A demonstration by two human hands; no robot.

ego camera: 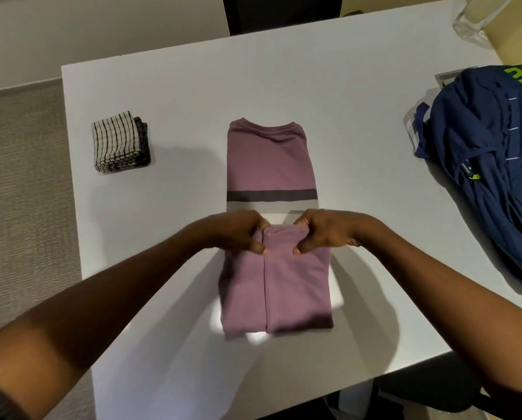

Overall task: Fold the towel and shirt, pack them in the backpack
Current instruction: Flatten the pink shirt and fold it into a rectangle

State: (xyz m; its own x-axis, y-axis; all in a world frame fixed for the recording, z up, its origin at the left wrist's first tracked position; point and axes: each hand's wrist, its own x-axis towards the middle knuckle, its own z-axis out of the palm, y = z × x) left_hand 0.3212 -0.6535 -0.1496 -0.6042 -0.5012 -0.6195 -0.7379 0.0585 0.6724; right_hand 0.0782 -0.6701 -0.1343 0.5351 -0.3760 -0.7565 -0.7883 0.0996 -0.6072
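Your left hand (242, 234) and right hand (324, 233) both pinch the far edge of the turned-over near part of the mauve fabric shirt (271, 165), the one with a dark grey band and a white band across it. On each hand the thumb lies on top of the cloth and the curled fingers are tucked over the edge, so both grips are closed on the fabric. The two hands sit close together, either side of the seam where the two folded-in sides meet.

The shirt lies in a narrow strip at the middle of the white rectangular table (193, 95), collar at the far end. Its near part is doubled over toward the bands, and your hands hold that layer just short of the white band.

To the far left of the shirt, well apart from it, the black-and-white striped cloth towel (117, 140) rests as a small folded stack. At the right edge of the table lies the navy blue fabric backpack (490, 159) with lime green lettering. A clear glass vessel (478, 19) stands at the far right corner.
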